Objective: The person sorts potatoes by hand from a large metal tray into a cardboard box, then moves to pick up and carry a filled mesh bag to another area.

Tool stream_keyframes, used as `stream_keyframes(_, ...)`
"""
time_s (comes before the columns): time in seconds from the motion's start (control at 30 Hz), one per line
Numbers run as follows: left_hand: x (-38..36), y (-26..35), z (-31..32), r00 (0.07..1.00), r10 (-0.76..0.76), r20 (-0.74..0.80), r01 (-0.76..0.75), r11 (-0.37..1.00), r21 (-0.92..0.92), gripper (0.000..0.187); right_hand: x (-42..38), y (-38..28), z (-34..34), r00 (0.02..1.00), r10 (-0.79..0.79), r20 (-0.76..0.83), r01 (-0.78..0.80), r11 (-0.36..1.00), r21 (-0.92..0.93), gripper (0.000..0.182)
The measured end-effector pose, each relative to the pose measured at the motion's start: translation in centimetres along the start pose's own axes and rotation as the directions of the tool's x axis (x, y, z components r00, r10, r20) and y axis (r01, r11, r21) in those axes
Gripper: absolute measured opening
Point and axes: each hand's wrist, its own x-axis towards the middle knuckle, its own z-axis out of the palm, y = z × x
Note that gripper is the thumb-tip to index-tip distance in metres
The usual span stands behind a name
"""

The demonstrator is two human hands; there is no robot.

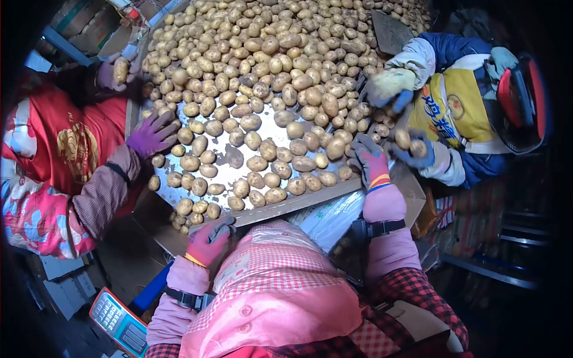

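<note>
1. A pink garment [268,298] is worn over the torso at the bottom centre of the frame, with pink-and-white gingham above plainer pink cloth.
2. Two round pink buttons [246,310] are set one above the other on the plain part.
3. Pink-and-grey gloves are worn: the left glove [210,240] is edged with a yellow-orange cuff, and the right glove [370,160] is banded in orange, yellow and blue.
4. Pale pink-mauve sleeves [389,253] are worn on both forearms.
5. Each forearm is circled by a black strap [382,228] with a dark buckle.
6. Red-and-black checked cloth [421,298] is seen on the upper sleeves, at lower right and lower left.
</note>
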Motion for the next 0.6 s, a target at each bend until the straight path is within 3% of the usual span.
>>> stream_keyframes(0.07, -0.1, -0.6, 0.2, 1.000, -0.017, 0.003, 0.017, 0.999, -0.041, 0.031, -0.2, -0.3, -0.5, 0.994, -0.053, -0.093, 0.049, 0.998, -0.051, 0.046)
stream_keyframes(0.1, 0.0, -1.2, 0.3, 1.000, -0.017, -0.013, 0.016, 0.999, -0.051, 0.031, -0.7, 0.1, -0.3, 0.987, -0.090, -0.132, 0.052, 0.962, -0.269, 0.048)
stream_keyframes(0.13, 0.1, -1.4, 0.4, 0.999, -0.017, -0.029, 0.015, 0.998, -0.061, 0.031, -1.0, 1.3, -0.2, 0.987, -0.091, -0.129, 0.053, 0.960, -0.273, 0.048)
stream_keyframes(0.17, 0.1, -1.2, 0.5, 0.999, -0.019, -0.031, 0.017, 0.998, -0.065, 0.031, -1.3, 3.1, -0.1, 0.983, -0.170, -0.068, 0.098, 0.805, -0.585, 0.051)
stream_keyframes(0.2, 0.0, -0.5, 0.6, 0.999, -0.022, -0.044, 0.021, 0.999, -0.036, 0.031, -1.3, 4.3, 0.4, 0.975, -0.224, 0.016, 0.140, 0.552, -0.822, 0.053)
stream_keyframes(0.33, 0.0, 0.2, 0.9, 0.998, -0.029, -0.062, 0.034, 0.996, 0.083, 0.038, -1.5, 4.4, 5.8, 0.992, -0.126, 0.014, 0.098, 0.687, -0.720, 0.056)
stream_keyframes(0.4, 0.2, 1.5, 1.4, 0.998, -0.041, -0.050, 0.046, 0.992, 0.119, 0.038, -0.1, 4.7, 6.9, 0.982, -0.036, 0.184, 0.100, 0.931, -0.351, 0.055)
stream_keyframes(0.43, 0.1, 2.0, 1.5, 0.998, -0.056, -0.035, 0.061, 0.987, 0.150, 0.038, 0.5, 3.3, 6.4, 0.974, 0.131, 0.185, -0.056, 0.929, -0.365, 0.053)
stream_keyframes(0.47, 0.0, 1.6, 1.5, 0.998, -0.059, -0.032, 0.064, 0.986, 0.157, 0.038, 0.9, 3.4, 4.9, 0.974, 0.134, 0.183, -0.061, 0.932, -0.358, 0.053)
stream_keyframes(0.53, -0.1, 0.4, 1.4, 0.998, 0.008, -0.060, -0.001, 0.992, 0.124, 0.039, 1.7, 3.2, 2.0, 0.996, -0.093, -0.016, 0.092, 0.993, -0.068, 0.053)
stream_keyframes(0.57, -0.2, 0.2, 1.2, 0.998, 0.018, -0.061, -0.010, 0.992, 0.123, 0.039, 1.8, 2.8, 1.1, 0.995, -0.103, -0.016, 0.101, 0.992, -0.070, 0.053)
stream_keyframes(0.6, -0.4, 0.0, 1.0, 0.999, 0.008, -0.047, -0.004, 0.998, 0.069, 0.039, 1.6, 2.3, 0.6, 0.995, -0.100, -0.001, 0.093, 0.929, -0.357, 0.055)
